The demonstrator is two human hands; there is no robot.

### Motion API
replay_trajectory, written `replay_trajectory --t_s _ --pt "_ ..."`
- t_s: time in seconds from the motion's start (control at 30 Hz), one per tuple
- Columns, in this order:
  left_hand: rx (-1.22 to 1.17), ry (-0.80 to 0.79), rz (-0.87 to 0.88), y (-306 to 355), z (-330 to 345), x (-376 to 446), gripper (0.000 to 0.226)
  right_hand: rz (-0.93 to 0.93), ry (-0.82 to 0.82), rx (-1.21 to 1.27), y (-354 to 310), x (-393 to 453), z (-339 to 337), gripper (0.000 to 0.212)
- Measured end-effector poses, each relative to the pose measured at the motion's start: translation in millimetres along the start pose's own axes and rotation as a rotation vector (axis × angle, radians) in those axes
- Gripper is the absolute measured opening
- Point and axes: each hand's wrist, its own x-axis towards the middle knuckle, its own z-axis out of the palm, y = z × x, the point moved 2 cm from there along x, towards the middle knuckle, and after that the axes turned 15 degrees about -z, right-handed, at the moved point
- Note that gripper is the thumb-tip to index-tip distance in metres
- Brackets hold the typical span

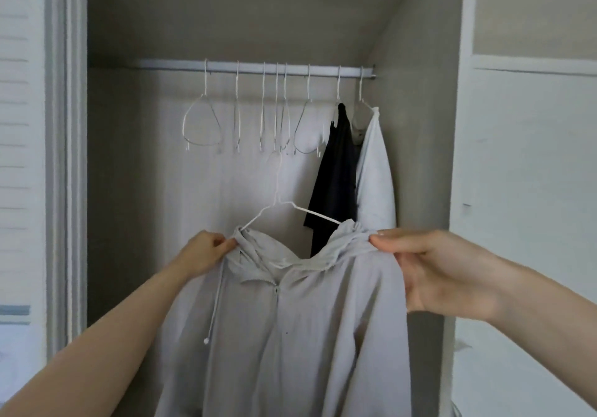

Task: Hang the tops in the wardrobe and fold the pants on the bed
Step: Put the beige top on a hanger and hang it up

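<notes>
A light grey zip hoodie hangs in front of me on a white wire hanger, whose arms run into the neck opening. My left hand pinches the hoodie's left shoulder by the hood edge. My right hand grips its right shoulder. The hanger's hook points up, well below the white wardrobe rail and not on it. A drawstring with a white bead dangles on the left.
Several empty white wire hangers hang along the rail. At its right end hang a dark top and a white top. The wardrobe's side walls and a louvred door on the left frame the opening.
</notes>
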Motion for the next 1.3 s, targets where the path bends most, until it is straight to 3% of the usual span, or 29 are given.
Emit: replay_trajectory --t_s 0.17,0.37,0.63,0.77,0.87,0.97,1.1,1.2,1.3 --pt "-0.197 -0.093 -0.038 62 36 15 0.048 -0.151 0.188 0.112 -20 -14 -3 0.037" --pt "-0.45 -0.25 0.227 140 51 -8 0.029 -0.328 0.3 0.118 -44 -35 -11 0.032" --pt "-0.644 -0.444 0.327 171 24 -37 0.04 -0.485 0.472 0.013 -62 29 -3 0.032" --pt "-0.751 -0.569 0.368 184 9 -55 0.073 -0.605 0.646 -0.137 -84 75 -2 0.03" --pt "-0.699 -0.544 0.447 200 11 -69 0.101 -0.668 0.72 -0.211 -101 103 -1 0.029" --pt "-0.66 -0.482 0.526 216 25 -76 0.108 -0.722 0.769 -0.279 -114 127 -2 0.029" --pt "-0.545 -0.267 0.452 218 32 -60 0.119 -0.804 0.801 -0.365 -126 155 -5 0.031" --pt "-0.509 -0.149 0.387 207 34 -32 0.1 -0.855 0.823 -0.409 -136 175 -14 0.024" --pt "-0.455 -0.058 0.334 195 39 -3 0.058 -0.892 0.826 -0.442 -144 197 -25 0.021"
